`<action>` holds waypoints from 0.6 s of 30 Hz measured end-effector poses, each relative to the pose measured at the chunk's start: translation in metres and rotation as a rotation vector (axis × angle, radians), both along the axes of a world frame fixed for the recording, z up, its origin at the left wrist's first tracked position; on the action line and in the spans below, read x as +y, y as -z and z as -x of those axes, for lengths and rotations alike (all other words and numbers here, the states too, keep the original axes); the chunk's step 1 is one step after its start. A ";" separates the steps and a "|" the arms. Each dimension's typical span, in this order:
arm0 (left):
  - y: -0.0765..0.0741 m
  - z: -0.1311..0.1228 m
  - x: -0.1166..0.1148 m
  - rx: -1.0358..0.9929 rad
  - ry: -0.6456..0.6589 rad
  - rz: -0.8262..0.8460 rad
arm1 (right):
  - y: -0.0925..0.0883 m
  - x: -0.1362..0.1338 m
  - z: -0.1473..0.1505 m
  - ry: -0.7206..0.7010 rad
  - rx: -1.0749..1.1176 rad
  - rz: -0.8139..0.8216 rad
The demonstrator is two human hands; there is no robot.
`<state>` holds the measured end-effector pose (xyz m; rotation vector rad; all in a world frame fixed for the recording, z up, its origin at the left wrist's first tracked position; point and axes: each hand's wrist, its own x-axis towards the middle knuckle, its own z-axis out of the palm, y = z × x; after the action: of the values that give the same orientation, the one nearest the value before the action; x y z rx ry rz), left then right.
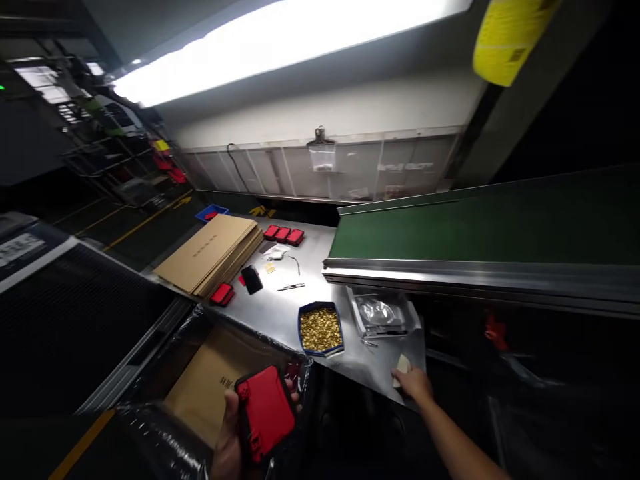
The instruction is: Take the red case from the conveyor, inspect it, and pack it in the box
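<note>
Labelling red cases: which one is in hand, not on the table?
The red case nearest the camera, gripped by the left hand; the others lie on the steel table.

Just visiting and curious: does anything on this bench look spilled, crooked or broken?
Nothing stands out. The small brass parts stay inside the blue tray, the flat cardboard stack lies tidy, and three red cases sit in a row.

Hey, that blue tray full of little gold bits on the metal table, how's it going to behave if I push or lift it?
The blue tray looks shallow and heaped with small brass-coloured pieces, so probably heavy for its size. On the smooth steel table it would likely slide rather than tip. Tilted while lifting, the loose pieces could well spill.
</note>
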<state>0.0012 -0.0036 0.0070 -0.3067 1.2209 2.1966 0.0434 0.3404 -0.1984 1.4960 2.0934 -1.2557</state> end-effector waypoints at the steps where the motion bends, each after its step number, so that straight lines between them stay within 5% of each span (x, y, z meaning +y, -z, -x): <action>1: -0.003 0.000 0.000 -0.014 -0.019 -0.034 | -0.008 -0.007 0.002 -0.009 0.038 0.047; 3: -0.010 -0.001 0.003 -0.100 -0.047 -0.129 | -0.040 -0.030 0.006 -0.035 0.171 0.152; 6: -0.021 -0.005 0.012 -0.137 -0.098 -0.119 | -0.116 -0.076 0.009 -0.124 0.615 0.408; 8: -0.026 -0.008 0.020 -0.062 -0.134 -0.013 | -0.171 -0.102 0.010 -0.350 0.899 0.552; 11: -0.025 -0.013 0.031 -0.019 -0.149 0.029 | -0.228 -0.123 0.014 -0.669 1.169 0.448; 14: -0.022 -0.018 0.036 -0.061 -0.127 -0.041 | -0.241 -0.130 0.020 -0.798 1.245 0.300; 18: -0.023 -0.024 0.038 -0.022 -0.196 0.007 | -0.228 -0.134 0.020 -0.782 1.269 0.132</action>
<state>0.0251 0.0348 0.0297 -0.4702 1.2326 2.3480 0.0236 0.2062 0.0294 -0.4716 2.6384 -2.0974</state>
